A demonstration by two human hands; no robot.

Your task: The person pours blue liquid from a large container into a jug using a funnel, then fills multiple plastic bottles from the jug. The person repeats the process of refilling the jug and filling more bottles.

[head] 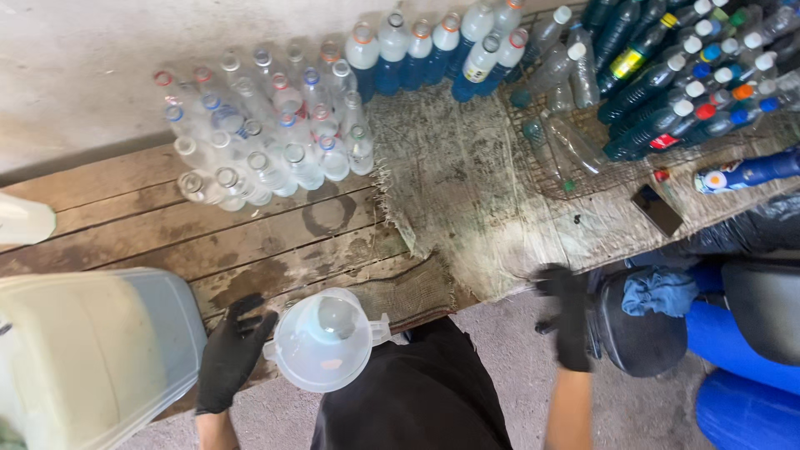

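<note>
Left hand (229, 354), black-gloved: fingers spread open, holding nothing, just beside the rim of a clear plastic funnel (323, 340) at the near edge of the wooden bench (250, 242). Right hand (567, 321), black-gloved: fingers curled loosely, gripping nothing, at the edge of a worn woven mat (467, 208). Large translucent container (92, 350) left of the funnel. Empty clear bottles (267, 142) grouped behind; blue-filled bottles (433, 54) beyond. Dark phone (657, 209) lies on the mat.
</note>
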